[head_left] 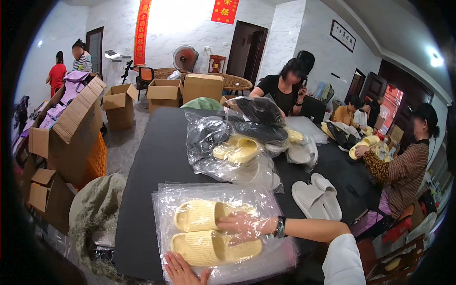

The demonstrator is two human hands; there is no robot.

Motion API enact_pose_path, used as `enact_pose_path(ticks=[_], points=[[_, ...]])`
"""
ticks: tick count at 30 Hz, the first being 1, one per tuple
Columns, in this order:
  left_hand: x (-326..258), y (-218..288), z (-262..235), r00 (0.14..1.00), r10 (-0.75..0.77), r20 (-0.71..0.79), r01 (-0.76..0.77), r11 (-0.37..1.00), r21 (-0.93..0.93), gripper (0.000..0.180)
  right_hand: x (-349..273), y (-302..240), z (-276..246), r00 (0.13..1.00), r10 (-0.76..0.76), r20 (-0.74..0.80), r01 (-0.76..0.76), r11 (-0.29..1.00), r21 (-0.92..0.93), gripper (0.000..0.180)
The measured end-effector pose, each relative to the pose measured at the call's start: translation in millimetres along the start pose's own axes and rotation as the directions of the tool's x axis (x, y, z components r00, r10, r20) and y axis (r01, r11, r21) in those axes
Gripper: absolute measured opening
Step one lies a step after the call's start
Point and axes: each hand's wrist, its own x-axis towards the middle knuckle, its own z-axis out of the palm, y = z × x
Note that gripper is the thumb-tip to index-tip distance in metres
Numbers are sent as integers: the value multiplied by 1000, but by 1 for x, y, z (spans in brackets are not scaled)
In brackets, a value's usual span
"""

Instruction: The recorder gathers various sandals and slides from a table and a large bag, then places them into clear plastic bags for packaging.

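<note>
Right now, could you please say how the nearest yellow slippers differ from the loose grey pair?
The yellow pair lies toes left; the grey pair, toes away. The right hand is over the yellow pair; none touches the grey pair. The yellow pair lies on clear bags, the grey pair on the table. Both are slip-on.
</note>
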Motion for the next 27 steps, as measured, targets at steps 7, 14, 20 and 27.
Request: enact_pose_path(ticks=[7,14,20,27], points=[[-1,2,-2,1000,3,2,-3,999,-46,94,44,-27,-21,974,183,137,-191,980,48,29],[0,3,-2,1000,8,-21,-10,996,-92,96,-16,8,2,987,64,-150,-55,996,68,15],[-1,2,-2,1000,-8,-11,8,998,-57,92,-92,6,-62,844,382,-377,-442,893,-84,18],[4,4,-16,998,37,46,-36,999,-29,78,-179,-6,-107,194,725,-661,-708,570,417,19]])
